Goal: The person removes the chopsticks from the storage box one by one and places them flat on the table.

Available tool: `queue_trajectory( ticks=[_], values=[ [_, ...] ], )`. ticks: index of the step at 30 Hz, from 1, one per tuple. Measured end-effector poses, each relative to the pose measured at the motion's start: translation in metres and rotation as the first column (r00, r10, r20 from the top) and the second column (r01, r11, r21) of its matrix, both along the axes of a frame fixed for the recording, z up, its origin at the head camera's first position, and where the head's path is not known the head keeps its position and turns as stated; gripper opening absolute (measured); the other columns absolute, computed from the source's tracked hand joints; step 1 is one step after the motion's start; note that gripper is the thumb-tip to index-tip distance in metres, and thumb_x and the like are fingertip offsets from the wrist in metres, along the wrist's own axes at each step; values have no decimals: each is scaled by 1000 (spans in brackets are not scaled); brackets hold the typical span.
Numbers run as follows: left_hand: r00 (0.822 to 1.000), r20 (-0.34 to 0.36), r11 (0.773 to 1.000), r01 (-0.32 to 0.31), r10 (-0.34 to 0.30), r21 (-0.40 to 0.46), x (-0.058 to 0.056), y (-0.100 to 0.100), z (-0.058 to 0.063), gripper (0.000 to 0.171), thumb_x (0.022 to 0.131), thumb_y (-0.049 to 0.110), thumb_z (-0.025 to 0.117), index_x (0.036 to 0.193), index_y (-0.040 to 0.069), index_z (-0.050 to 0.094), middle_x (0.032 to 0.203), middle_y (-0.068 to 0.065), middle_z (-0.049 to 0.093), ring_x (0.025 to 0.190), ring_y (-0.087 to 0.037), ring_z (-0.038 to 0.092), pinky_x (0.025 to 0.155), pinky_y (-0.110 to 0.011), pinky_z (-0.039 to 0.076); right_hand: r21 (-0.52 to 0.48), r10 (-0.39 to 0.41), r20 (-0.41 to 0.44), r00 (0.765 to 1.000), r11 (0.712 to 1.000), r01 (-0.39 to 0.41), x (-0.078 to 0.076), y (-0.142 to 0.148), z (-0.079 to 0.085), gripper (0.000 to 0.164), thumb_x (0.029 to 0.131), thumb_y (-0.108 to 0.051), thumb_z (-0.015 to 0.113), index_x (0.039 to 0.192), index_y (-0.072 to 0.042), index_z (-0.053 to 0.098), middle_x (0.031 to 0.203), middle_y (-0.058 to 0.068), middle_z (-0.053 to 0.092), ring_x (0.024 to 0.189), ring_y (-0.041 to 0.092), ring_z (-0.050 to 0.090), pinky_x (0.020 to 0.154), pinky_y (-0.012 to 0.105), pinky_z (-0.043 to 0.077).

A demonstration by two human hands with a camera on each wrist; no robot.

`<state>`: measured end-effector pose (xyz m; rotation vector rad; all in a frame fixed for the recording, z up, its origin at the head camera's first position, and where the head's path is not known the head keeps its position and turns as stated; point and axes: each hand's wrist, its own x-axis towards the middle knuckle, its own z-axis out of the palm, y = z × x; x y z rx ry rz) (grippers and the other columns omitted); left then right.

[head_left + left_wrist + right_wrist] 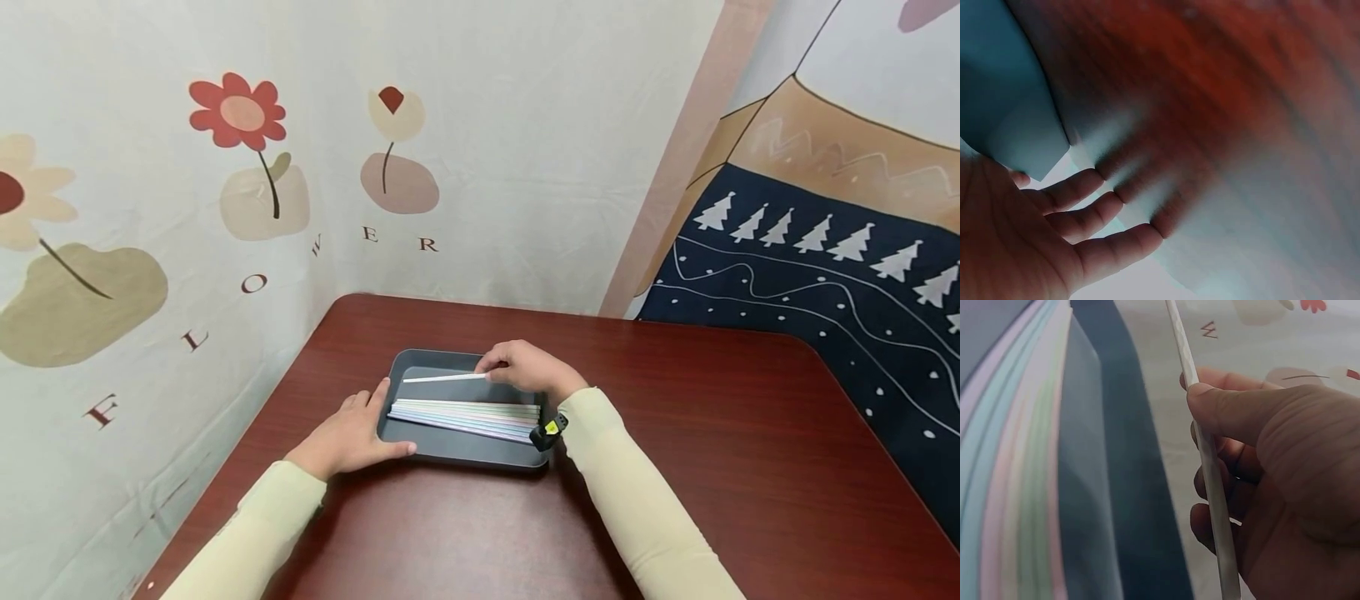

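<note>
My right hand (525, 367) pinches a slim white stick (444, 379) between thumb and index finger, over the far side of a dark grey tray (465, 450). In the right wrist view the stick (1180, 337) runs down along the curled fingers. Nearer to me in the tray lies a row of long pastel sticks (465, 417), side by side; pink, green and blue ones (1029, 487) show in the right wrist view. My left hand (352, 433) rests at the tray's left edge, its fingers spread and thumb on the near rim. In the left wrist view its fingers are extended.
The tray stands on a reddish-brown wooden table (712, 433). A pale cloth wall with printed flowers (487, 167) rises behind the table and along its left. A dark blue tree-patterned cloth (810, 292) hangs at the right.
</note>
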<state>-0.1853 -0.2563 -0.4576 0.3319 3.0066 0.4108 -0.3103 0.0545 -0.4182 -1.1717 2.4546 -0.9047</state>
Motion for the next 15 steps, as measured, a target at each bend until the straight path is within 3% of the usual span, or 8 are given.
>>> queue_trajectory(
  ticks=[10, 15],
  values=[
    [1000, 5, 1000, -13, 13, 1, -1, -2, -1, 133, 69, 90, 55, 156, -4, 18, 141, -32, 42, 131, -52, 39, 103, -57, 38, -3, -69, -4, 998, 998, 69, 4, 34, 17, 18, 97, -6, 62, 108, -10, 75, 108, -3, 66, 99, 15, 58, 85, 35, 50],
    [1000, 20, 1000, -20, 21, -6, -1, -1, -2, 134, 68, 92, 53, 156, -3, 18, 144, -31, 40, 133, -50, 38, 102, -57, 39, 13, -152, 2, 988, 988, 152, 5, 65, 19, 17, 97, -8, 62, 107, -14, 75, 107, -2, 68, 100, 16, 58, 88, 37, 49]
  ],
)
